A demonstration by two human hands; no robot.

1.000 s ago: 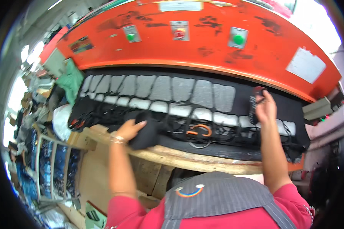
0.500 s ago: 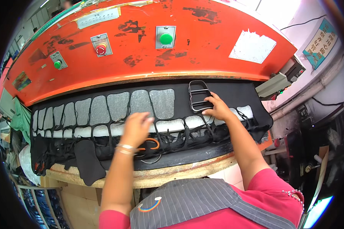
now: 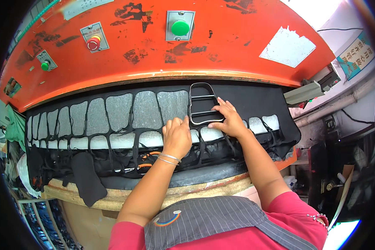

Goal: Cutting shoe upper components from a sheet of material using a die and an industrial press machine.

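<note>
Metal frame [image 3: 202,97] with 2 crossbars lies on the black sheet [image 3: 254,100], just right of the upper row of gray panels [image 3: 173,106]. The right hand [image 3: 231,120] holds its lower right corner between thumb and spread fingers; the left hand [image 3: 177,135] has fingers curled close together, index tip by the lower left corner, contact unclear.

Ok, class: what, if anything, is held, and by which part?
The right hand holds the metal frame by its lower right corner; the left hand beside it shows no clear hold.
</note>
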